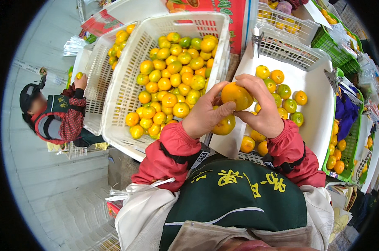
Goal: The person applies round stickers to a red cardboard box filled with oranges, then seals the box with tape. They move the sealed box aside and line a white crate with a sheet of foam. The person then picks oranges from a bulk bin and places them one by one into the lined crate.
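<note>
My left hand point(204, 115) and my right hand point(262, 104) meet over the gap between two white crates. Between them they grip an orange mandarin point(239, 95), my left thumb below it and my right fingers curled over its top and side. A second mandarin point(224, 125) shows just under my left thumb, against the palm; whether that hand grips it too I cannot tell. To the left, a white slotted crate point(118, 94) holds many yellow-orange and greenish mandarins point(172, 79). Under my right hand, a white-lined crate point(319, 121) has several loose mandarins point(283, 92).
At far left a person point(59, 108) in a cap reaches into another white crate point(95, 83) of mandarins. Green crates point(348, 167) with fruit and a purple cloth point(346, 113) line the right side. Metal clips point(256, 37) sit on the right crate's rim.
</note>
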The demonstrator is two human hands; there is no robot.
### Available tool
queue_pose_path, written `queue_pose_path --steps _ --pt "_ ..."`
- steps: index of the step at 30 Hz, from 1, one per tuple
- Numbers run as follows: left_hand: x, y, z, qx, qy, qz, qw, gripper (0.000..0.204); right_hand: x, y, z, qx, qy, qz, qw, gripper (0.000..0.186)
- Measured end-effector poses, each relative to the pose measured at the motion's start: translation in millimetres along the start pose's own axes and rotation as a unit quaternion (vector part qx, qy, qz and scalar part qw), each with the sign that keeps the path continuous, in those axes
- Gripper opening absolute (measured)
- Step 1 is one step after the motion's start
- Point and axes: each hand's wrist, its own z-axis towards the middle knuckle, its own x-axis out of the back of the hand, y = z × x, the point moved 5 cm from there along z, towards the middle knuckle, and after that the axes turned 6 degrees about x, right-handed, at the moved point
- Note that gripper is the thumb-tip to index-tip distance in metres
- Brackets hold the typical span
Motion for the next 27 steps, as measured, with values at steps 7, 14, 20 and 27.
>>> queue_pose_path --steps 7,14,20,27 --pt "17.4 8.4 -10.7 -0.069 0.051 0.024 0.996 0.071 -14.1 11.1 2.1 -0.056 0.028 0.192 0.979 0.076" --pt "1.8 20.9 -11.1 -0.153 0.062 0.137 0.977 0.077 -26.6 18.4 -8.9 -0.19 0.048 0.588 0.784 0.078" --pt "12.4 5.4 -25.9 -0.061 0.094 0.06 0.992 0.067 -15.9 38.0 -22.6 -0.205 0.119 0.642 0.729 0.069" --pt "59.6 -9.9 -47.1 -0.048 -0.017 -0.431 0.901 0.047 126.9 184.2 -67.3 -0.343 0.153 0.035 0.926 0.059"
